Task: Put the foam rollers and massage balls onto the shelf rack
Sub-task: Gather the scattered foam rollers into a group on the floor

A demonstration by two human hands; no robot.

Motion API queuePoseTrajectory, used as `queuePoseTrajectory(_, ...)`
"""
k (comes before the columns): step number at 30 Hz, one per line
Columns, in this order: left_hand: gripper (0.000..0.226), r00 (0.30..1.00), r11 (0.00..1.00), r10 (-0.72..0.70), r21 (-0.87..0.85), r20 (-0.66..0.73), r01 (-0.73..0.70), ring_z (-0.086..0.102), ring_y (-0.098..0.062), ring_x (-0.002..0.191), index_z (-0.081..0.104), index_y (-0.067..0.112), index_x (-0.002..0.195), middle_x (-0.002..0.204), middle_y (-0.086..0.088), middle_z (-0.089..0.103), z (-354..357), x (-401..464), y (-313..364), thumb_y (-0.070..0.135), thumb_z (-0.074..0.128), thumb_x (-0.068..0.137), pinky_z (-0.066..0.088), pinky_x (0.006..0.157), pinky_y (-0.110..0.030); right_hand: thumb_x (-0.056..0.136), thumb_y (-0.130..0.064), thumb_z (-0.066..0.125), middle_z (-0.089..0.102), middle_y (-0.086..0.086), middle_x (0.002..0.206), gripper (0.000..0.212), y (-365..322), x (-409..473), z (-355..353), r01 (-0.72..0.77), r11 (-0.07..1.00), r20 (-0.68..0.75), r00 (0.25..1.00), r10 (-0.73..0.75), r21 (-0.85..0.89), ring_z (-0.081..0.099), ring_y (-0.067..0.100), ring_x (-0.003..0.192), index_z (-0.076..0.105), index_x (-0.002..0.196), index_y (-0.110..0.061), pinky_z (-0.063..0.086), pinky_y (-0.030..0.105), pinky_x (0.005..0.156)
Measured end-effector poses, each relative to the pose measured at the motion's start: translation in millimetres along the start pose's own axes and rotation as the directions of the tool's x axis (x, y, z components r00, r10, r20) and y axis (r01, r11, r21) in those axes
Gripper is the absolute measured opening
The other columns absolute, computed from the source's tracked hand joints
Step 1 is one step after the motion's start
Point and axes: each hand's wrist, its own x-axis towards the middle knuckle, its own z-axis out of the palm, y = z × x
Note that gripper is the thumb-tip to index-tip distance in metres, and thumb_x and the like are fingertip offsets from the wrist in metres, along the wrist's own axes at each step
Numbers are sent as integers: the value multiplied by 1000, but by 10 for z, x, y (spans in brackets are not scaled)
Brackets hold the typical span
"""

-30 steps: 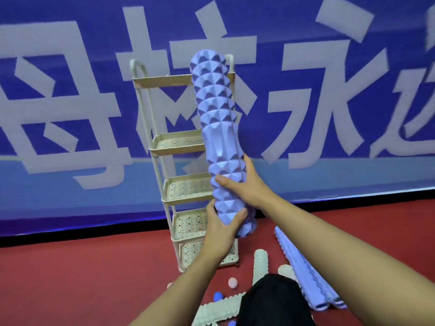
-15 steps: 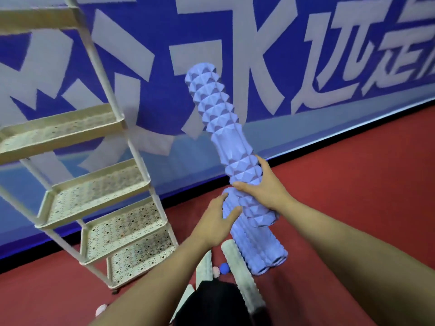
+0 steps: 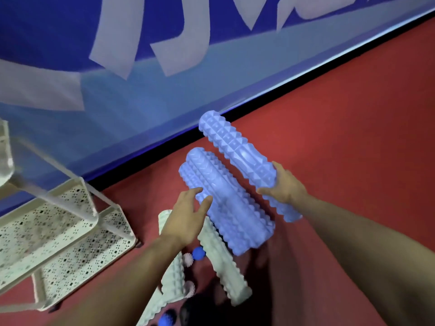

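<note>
My right hand (image 3: 283,184) grips a long blue spiked foam roller (image 3: 237,154), held slanted just above the red floor. Beside it two more blue rollers (image 3: 226,208) lie together on the floor. My left hand (image 3: 188,215) hovers over their near side with fingers spread, fingertips at the rollers' edge. Pale mint rollers (image 3: 223,262) lie below my left hand. A blue massage ball (image 3: 198,253) and a pink spiky ball (image 3: 187,259) sit between them. The cream shelf rack (image 3: 70,231) stands at the left, its perforated trays bare.
A blue banner (image 3: 141,78) with white characters covers the wall behind. Another blue ball (image 3: 166,320) and a pink ball (image 3: 189,288) lie near the bottom edge. A dark shape (image 3: 197,311) sits at the bottom centre. Red floor (image 3: 353,114) stretches to the right.
The held roller has come down from upright by the rack to a low slant over the floor. My left hand let go of it and moved to the floor rollers. The view swung right and down.
</note>
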Motion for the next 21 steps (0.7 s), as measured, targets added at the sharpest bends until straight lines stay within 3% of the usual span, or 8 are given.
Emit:
queuePoseTrajectory(5,54,996,995,-79,-61,33,80,49,15,97,44,29,147,138,13,43,384,381,-350,54,49,100,44,106,-33,38,-81,66,57,10,138,126,364,584,379,-122,992,6,993,122,-19,59,34,123,24,147,-36,49,49,101)
queuePoseTrajectory(9,56,991,986,-120,-108,55,126,54,5,109,45,29,146,140,13,45,598,556,-702,58,48,99,42,111,-37,37,-80,67,57,14,136,124,547,900,656,-195,979,27,980,197,-55,59,37,122,23,145,-38,49,51,102)
queuePoseTrajectory(12,56,988,978,-153,-140,37,156,52,-11,127,50,29,140,140,9,50,722,632,-1038,63,49,96,42,113,-42,57,-69,81,51,14,142,114,590,1035,877,-225,973,16,974,226,-48,54,40,127,26,150,-33,45,53,105)
queuePoseTrajectory(15,59,975,960,-218,-173,34,221,55,-11,125,49,36,139,138,8,52,802,641,-1310,69,50,90,47,109,-43,73,-56,83,48,13,145,96,622,1171,1073,-259,965,0,966,259,-35,51,40,131,36,149,-21,41,53,108)
queuePoseTrajectory(18,55,967,946,-252,-200,46,256,60,-12,118,47,49,129,134,8,54,847,635,-1486,77,49,82,51,104,-45,81,-51,79,49,7,147,83,660,1218,1208,-317,945,34,947,320,-80,47,34,136,37,149,-26,32,50,110)
queuePoseTrajectory(21,48,961,940,-264,-202,80,274,58,-11,118,46,44,136,139,10,48,869,616,-1534,66,49,93,50,104,-44,92,-44,69,52,5,148,70,696,1190,1292,-324,940,69,941,332,-109,46,32,137,34,152,-34,27,47,106)
